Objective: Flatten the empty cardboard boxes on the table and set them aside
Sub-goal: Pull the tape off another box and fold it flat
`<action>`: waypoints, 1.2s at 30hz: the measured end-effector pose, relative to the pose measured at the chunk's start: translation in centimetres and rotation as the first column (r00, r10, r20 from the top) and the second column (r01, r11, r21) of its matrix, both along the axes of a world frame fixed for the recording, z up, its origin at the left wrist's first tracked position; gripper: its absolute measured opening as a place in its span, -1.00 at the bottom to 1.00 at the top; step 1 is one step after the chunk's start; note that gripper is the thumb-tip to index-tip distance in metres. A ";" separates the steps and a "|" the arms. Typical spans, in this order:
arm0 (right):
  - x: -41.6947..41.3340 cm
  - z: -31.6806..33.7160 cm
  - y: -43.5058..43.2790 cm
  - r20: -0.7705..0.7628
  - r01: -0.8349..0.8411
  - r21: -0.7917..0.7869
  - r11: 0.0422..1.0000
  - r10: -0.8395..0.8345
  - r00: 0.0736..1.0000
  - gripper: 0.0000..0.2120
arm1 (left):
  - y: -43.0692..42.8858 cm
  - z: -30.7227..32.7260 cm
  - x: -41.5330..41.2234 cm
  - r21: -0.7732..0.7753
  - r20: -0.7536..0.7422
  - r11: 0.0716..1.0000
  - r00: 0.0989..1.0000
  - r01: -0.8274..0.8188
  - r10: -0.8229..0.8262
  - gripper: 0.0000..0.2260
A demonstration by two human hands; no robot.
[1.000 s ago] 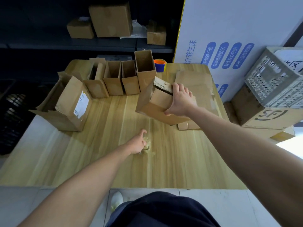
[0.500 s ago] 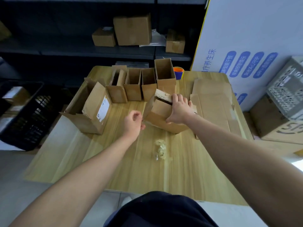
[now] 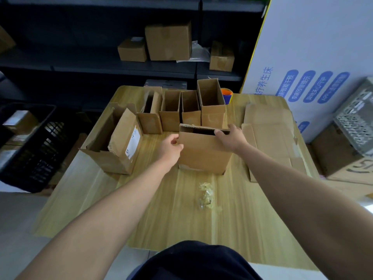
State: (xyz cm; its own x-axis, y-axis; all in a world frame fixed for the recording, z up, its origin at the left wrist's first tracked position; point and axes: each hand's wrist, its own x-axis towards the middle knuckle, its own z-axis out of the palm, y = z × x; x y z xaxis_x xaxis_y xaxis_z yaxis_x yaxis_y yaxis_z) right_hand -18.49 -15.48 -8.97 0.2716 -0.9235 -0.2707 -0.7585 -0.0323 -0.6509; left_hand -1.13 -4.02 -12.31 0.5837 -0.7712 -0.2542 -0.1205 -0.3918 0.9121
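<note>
An open brown cardboard box (image 3: 203, 152) stands upright in the middle of the wooden table (image 3: 165, 215). My right hand (image 3: 232, 137) grips its top right rim, fingers hooked over the edge. My left hand (image 3: 170, 147) presses against its left side near the top corner. Behind it stands a row of several open narrow boxes (image 3: 181, 112). A larger open box with a white label (image 3: 119, 142) lies tilted at the left. Flattened cardboard (image 3: 270, 138) is stacked on the table's right side.
A crumpled wad of clear tape (image 3: 205, 195) lies in front of the held box. An orange and blue tape roll (image 3: 227, 96) sits at the back. A black crate (image 3: 28, 146) stands left of the table, a white crate (image 3: 357, 120) on boxes at the right. Shelves hold closed boxes (image 3: 167, 41).
My left hand dropped the tape wad on the table and moved up to the box's left side. The box turned from tilted to upright, facing me, with my right hand now at its top right rim.
</note>
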 end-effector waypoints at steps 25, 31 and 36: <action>1.4 1.0 -0.7 0.014 0.156 -0.094 0.983 -0.156 0.988 -0.14 | -2.0 4.5 0.5 0.006 -0.249 0.995 0.964 0.095 -0.091 -0.36; 1.2 2.5 -0.2 0.143 0.048 -0.004 0.999 -0.047 0.989 -0.51 | -1.8 4.5 1.9 0.075 -0.163 0.996 0.986 0.049 -0.036 -0.26; 1.8 4.0 0.4 0.145 -0.016 -0.060 0.998 0.025 0.989 -0.87 | -1.5 3.9 3.0 0.176 -0.013 0.983 0.998 -0.051 0.054 -0.18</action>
